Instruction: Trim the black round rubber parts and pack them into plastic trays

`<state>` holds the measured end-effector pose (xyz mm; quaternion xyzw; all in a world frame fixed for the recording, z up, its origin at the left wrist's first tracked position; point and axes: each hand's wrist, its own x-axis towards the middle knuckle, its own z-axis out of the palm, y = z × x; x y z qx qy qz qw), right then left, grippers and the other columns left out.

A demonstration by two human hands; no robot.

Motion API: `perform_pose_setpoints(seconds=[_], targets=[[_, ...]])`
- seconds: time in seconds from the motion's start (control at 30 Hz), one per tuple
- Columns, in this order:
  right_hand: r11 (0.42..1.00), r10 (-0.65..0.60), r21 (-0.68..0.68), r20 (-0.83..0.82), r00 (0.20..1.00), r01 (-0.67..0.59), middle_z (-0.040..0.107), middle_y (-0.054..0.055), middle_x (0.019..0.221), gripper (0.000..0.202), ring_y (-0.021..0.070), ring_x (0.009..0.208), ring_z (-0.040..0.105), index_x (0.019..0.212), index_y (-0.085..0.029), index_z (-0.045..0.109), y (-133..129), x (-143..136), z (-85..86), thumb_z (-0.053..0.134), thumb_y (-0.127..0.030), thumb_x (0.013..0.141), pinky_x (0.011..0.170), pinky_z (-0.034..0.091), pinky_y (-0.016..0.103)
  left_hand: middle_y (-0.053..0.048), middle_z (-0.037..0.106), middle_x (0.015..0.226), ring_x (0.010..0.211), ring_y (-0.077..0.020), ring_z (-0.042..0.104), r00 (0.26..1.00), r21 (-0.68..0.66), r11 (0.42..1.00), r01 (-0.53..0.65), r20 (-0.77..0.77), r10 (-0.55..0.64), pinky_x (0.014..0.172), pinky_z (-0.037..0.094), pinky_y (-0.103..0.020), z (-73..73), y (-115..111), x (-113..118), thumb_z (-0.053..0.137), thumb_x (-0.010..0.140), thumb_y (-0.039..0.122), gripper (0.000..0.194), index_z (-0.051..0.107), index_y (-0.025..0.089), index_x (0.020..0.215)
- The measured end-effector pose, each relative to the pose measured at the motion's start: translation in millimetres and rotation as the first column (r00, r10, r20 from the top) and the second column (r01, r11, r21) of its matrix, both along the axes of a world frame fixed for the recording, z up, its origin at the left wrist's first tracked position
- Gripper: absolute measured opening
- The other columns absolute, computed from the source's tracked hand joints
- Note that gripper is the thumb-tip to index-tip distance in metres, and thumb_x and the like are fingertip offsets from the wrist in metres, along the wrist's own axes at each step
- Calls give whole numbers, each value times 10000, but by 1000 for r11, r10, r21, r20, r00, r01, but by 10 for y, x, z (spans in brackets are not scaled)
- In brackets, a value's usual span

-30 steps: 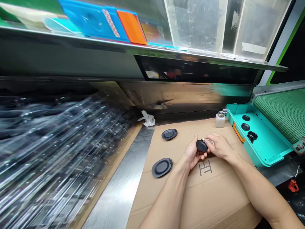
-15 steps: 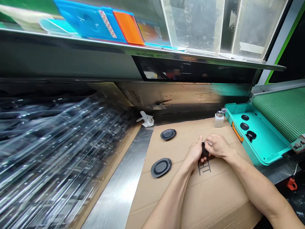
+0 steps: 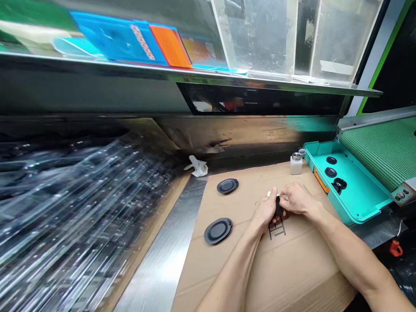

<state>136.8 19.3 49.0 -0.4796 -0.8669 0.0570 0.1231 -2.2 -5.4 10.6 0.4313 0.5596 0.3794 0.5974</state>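
Observation:
My left hand (image 3: pixel 267 208) is closed around a small black part (image 3: pixel 279 207) above the cardboard sheet (image 3: pixel 292 255). On the part's right side, my right hand (image 3: pixel 296 198) has its fingers pinched against it. Something thin and pale shows between the right fingers, too small to name. A short white tip sticks out by the left thumb. Two black oval discs, one farther back (image 3: pixel 227 186) and one nearer (image 3: pixel 218 231), lie on the cardboard left of my hands.
A teal tray (image 3: pixel 367 186) with several black round parts stands at the right, beside a green conveyor belt (image 3: pixel 383 145). Behind my hands are a small white bottle (image 3: pixel 296 164) and crumpled white tissue (image 3: pixel 197 166). Clear plastic pieces (image 3: pixel 97 208) fill the left.
The view has shifted slightly. Both hands stay together at the black part, and the white tip now shows by the left thumb.

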Motion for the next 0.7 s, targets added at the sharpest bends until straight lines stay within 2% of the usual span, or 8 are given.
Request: perform_pose_setpoints(seconds=[0.17,0.3,0.4,0.7], targets=[[999,29,21,-25,999,-28,717,59,871,183,175,778,612,820,-180,739,2,3,9,567,-209,878,687,357,256,-120,631,527,351,-141,449,999,23,999,-23,-34,24,342,281,-255,12,-15,15,373,853,791,739,623,150,585],[999,3,-33,-9,1000,-4,713,57,800,177,176,736,601,779,-185,725,-12,16,35,567,-209,855,652,334,264,-112,634,528,354,-140,455,999,36,999,-36,-21,36,342,289,-246,33,-29,27,392,858,777,715,639,149,620],[1000,20,-8,-34,999,-20,713,51,834,168,164,742,597,766,-185,714,-16,22,39,573,-198,855,657,331,260,-108,638,533,358,-141,464,999,36,999,-35,-7,35,344,295,-244,55,-42,34,394,872,762,698,643,153,637],[998,52,-34,-104,993,-56,693,37,760,175,149,676,552,735,-185,706,-2,62,31,558,-195,828,644,328,246,-123,639,521,352,-137,468,999,72,997,-16,-45,19,340,304,-235,74,-70,32,384,921,684,679,618,154,567]])
